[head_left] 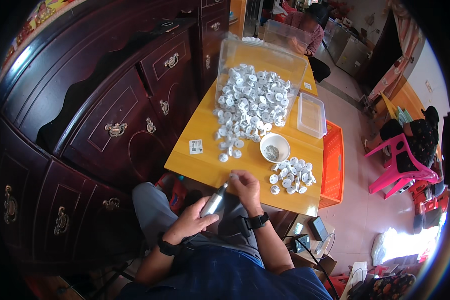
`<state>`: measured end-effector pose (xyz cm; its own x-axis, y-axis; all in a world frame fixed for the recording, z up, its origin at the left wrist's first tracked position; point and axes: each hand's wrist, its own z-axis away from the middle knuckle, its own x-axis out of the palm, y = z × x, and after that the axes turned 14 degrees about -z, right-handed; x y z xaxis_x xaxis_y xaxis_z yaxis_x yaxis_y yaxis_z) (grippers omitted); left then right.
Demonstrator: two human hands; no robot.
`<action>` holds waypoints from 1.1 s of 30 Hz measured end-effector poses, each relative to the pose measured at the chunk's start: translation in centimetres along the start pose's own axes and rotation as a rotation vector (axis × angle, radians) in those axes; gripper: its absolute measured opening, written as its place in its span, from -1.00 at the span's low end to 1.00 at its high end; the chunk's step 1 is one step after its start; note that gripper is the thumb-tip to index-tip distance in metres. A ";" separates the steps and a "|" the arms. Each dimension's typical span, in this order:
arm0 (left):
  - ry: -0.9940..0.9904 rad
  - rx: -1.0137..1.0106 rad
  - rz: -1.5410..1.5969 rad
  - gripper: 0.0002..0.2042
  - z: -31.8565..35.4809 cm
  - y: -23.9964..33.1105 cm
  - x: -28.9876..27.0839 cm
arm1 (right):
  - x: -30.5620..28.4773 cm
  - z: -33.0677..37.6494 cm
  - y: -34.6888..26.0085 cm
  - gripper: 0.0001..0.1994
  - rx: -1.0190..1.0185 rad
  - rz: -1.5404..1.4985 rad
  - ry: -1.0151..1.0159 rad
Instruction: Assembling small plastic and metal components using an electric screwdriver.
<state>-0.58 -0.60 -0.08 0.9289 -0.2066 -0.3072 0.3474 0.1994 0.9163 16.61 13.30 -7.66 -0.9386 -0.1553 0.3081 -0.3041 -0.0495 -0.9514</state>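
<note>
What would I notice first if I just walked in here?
Probably the big heap of small white round parts spilling from a tipped clear plastic bin onto the yellow table. Near the table's front edge, the left hand holds a silver pen-shaped power tool against one part pinched in the right hand.

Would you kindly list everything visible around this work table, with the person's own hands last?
white round parts: many, white, spilling from clear bin onto table
smaller pile: white, table's right
clear bin: one, tipped, table's far end
bowl: one, white, table centre
clear tray: one, right edge
table: one, yellow
crate: one, orange, right of table
cabinet: one, dark wood, left
chair: one, pink, far right
left hand: holds silver power tool
right hand: pinches one white part
</note>
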 end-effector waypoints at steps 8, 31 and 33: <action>-0.023 -0.036 0.046 -0.54 -0.4 -0.1 0.1 | -0.5 -0.1 -0.1 -0.85 -0.075 0.110 -0.030; -0.111 -0.075 0.165 -0.52 -0.3 1.0 -0.1 | -1.1 0.7 -3.9 -0.86 -0.195 0.273 0.042; -0.087 -0.083 0.130 -0.49 -0.1 1.0 -0.2 | -2.4 0.6 -5.9 -0.86 -0.422 0.429 0.057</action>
<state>-0.40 -0.29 0.88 0.9533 -0.2554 -0.1611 0.2380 0.3073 0.9214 20.71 13.33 -2.81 -0.9955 -0.0212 -0.0929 0.0765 0.4037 -0.9117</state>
